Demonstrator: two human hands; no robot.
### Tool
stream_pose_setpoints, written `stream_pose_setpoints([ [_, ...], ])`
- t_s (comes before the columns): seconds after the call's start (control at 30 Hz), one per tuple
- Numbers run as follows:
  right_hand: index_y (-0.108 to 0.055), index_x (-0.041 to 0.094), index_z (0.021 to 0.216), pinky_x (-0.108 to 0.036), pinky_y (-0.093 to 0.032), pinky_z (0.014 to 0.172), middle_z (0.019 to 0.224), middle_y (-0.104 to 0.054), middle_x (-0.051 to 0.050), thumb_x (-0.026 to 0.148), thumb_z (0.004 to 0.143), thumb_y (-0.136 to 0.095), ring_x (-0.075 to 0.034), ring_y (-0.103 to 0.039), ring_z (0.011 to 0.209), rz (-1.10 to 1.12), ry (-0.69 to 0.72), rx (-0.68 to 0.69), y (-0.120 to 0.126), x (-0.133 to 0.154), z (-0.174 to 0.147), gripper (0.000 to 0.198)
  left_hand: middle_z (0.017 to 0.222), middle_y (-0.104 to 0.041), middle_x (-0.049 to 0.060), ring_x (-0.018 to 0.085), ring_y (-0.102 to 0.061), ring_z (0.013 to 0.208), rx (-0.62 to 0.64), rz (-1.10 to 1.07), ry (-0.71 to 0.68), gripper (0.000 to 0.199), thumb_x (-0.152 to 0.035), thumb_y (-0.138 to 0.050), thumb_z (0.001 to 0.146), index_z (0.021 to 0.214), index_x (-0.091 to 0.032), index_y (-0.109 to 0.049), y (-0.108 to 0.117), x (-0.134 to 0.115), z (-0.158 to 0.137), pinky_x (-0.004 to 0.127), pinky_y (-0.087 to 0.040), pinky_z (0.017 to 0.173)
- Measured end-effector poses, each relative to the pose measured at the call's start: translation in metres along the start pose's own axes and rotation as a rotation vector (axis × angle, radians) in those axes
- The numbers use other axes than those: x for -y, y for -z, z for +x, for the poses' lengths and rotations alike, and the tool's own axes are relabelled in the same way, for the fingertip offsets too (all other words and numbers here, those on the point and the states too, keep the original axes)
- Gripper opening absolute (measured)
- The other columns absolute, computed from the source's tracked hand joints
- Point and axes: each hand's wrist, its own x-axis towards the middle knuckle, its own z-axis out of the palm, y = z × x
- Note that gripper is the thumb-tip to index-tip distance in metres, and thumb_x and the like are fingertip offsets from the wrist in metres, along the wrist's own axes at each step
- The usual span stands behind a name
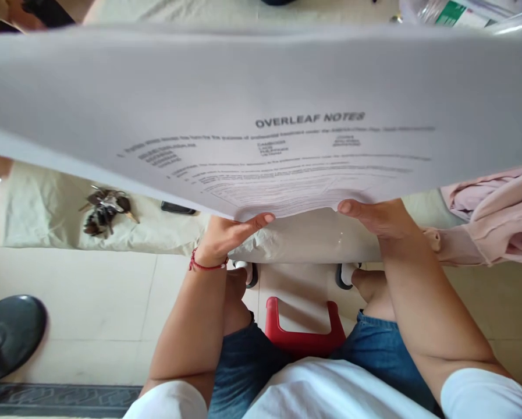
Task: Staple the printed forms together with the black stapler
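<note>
A large white printed sheet of paper (261, 110) headed "OVERLEAF NOTES" is lifted up close to the camera and fills the upper half of the view. My left hand (226, 235) grips its near edge from below, thumb on the printed side; a red thread is tied at that wrist. My right hand (374, 215) pinches the same edge further right. Under the sheet lies crumpled white material (313, 238) on the surface edge. I sit on a red stool (302, 331).
A bunch of keys (104, 210) and a small dark device (177, 208) lie on the pale cloth-covered surface (46, 215) at left. Pink cloth (492, 215) is heaped at right. A dark round base (10, 334) stands on the tiled floor at lower left.
</note>
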Motion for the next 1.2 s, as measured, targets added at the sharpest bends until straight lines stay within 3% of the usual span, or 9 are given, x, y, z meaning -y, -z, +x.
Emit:
stream_pose_setpoints([
  [0.27, -0.072, 0.043, 0.145, -0.053, -0.044, 0.137, 0.159, -0.067, 0.004, 0.051, 0.079, -0.098, -0.034, -0.055, 0.158, -0.027, 0.046, 0.079, -0.013, 0.003, 0.003, 0.071, 0.124, -0.082, 0.010, 0.036, -0.072, 0.134, -0.087, -0.133, 0.102, 0.059, -0.054, -0.094, 0.083, 0.132, -0.024, -0.077, -0.012, -0.003, -0.003, 0.055, -0.055, 0.123],
  [0.47, -0.073, 0.040, 0.144, -0.054, -0.040, 0.139, 0.162, -0.065, 0.006, 0.051, 0.093, -0.087, -0.031, -0.044, 0.166, -0.022, 0.005, -0.071, -0.011, 0.005, 0.002, 0.054, 0.125, -0.083, 0.009, 0.035, -0.075, 0.129, -0.153, -0.276, 0.104, 0.045, -0.054, -0.095, 0.082, 0.114, -0.025, -0.084, -0.017, -0.002, 0.003, 0.052, -0.055, 0.123],
  [0.63, -0.076, 0.041, 0.141, -0.057, -0.044, 0.136, 0.154, -0.072, 0.004, 0.055, 0.089, -0.090, -0.034, -0.054, 0.159, -0.026, -0.005, 0.000, -0.012, 0.008, -0.001, 0.056, 0.126, -0.083, 0.009, 0.036, -0.074, 0.132, -0.096, -0.280, 0.162, 0.047, -0.048, -0.097, 0.080, 0.119, -0.025, -0.084, -0.016, 0.000, -0.001, 0.055, -0.054, 0.125],
  [0.8, -0.076, 0.041, 0.139, -0.054, -0.046, 0.135, 0.155, -0.071, 0.005, 0.054, 0.088, -0.092, -0.033, -0.051, 0.161, -0.012, 0.011, -0.082, -0.009, 0.008, 0.001, 0.055, 0.135, -0.081, 0.010, 0.036, -0.071, 0.138, -0.089, -0.305, 0.150, 0.052, -0.056, -0.095, 0.083, 0.124, -0.026, -0.083, -0.018, -0.004, -0.001, 0.053, -0.052, 0.127],
  [0.9, -0.078, 0.040, 0.136, -0.056, -0.051, 0.131, 0.149, -0.075, 0.003, 0.057, 0.083, -0.095, -0.034, -0.053, 0.160, 0.047, -0.084, -0.061, -0.006, 0.007, 0.002, 0.059, 0.138, -0.080, 0.010, 0.036, -0.069, 0.143, -0.050, -0.350, 0.185, 0.053, -0.064, -0.087, 0.088, 0.126, -0.027, -0.083, -0.020, -0.009, 0.000, 0.051, -0.054, 0.126],
  [1.03, -0.083, 0.034, 0.124, -0.057, -0.058, 0.121, 0.128, -0.084, -0.003, 0.062, 0.079, -0.096, -0.036, -0.068, 0.143, 0.148, -0.201, -0.005, -0.001, 0.000, 0.005, 0.055, 0.134, -0.082, 0.011, 0.038, -0.064, 0.149, -0.070, -0.403, 0.362, 0.051, -0.067, -0.084, 0.090, 0.121, -0.026, -0.083, -0.027, -0.014, 0.000, 0.051, -0.058, 0.122],
  [1.2, -0.081, 0.032, 0.109, -0.053, -0.064, 0.108, 0.114, -0.084, -0.003, 0.076, 0.086, -0.083, -0.034, -0.076, 0.125, 0.083, -0.163, -0.195, 0.002, -0.014, 0.011, 0.050, 0.130, -0.084, 0.013, 0.039, -0.071, 0.140, -0.075, -0.532, 0.511, 0.058, -0.069, -0.084, 0.089, 0.122, -0.023, -0.082, -0.044, -0.009, 0.003, 0.052, -0.064, 0.115],
])
